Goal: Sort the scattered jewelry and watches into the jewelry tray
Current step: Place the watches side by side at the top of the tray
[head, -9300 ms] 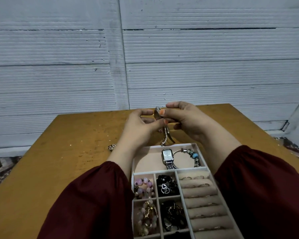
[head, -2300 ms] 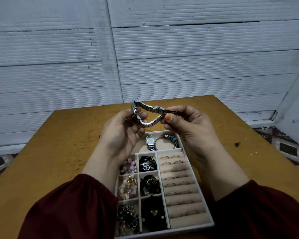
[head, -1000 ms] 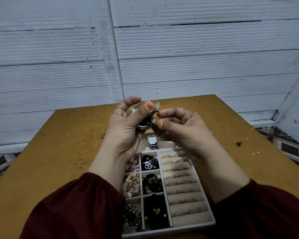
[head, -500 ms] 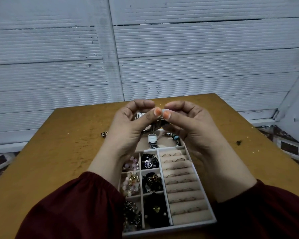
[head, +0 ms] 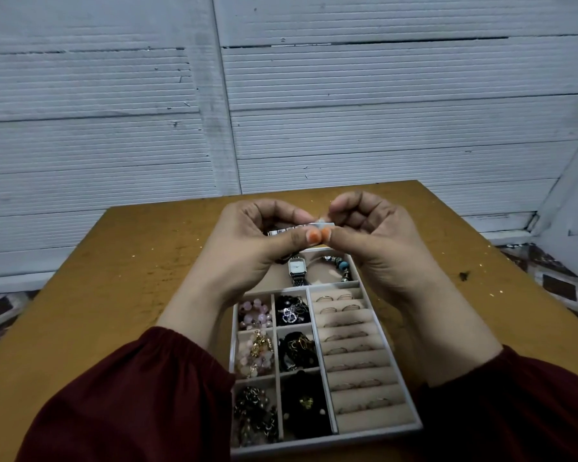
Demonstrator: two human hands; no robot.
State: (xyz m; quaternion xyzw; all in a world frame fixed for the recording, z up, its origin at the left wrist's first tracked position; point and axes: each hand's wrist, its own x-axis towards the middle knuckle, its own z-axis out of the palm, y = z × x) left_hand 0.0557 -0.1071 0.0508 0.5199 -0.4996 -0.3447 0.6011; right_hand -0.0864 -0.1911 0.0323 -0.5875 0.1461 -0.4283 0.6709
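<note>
Both hands hold a silver metal-band watch [head: 291, 229] in the air above the far end of the jewelry tray [head: 394, 341]. My left hand [head: 247, 248] grips the band with curled fingers; my right hand [head: 371, 238] pinches the clasp end between thumb and fingers, the two thumbs touching. Most of the held watch is hidden by the fingers. In the tray's far compartment lie a square-faced silver watch [head: 297, 269] and a beaded bracelet [head: 341, 265].
The tray sits on a brown wooden table [head: 114, 295]. Its left compartments hold pink beads [head: 255, 313], dark jewelry [head: 292, 311] and chains; the right column of ring rolls [head: 347, 348] holds several rings. A white slatted wall stands behind the table.
The hands have turned the watch and brought its band ends together. The thumbs now meet over the clasp, and the hands sit slightly lower over the tray's far end.
</note>
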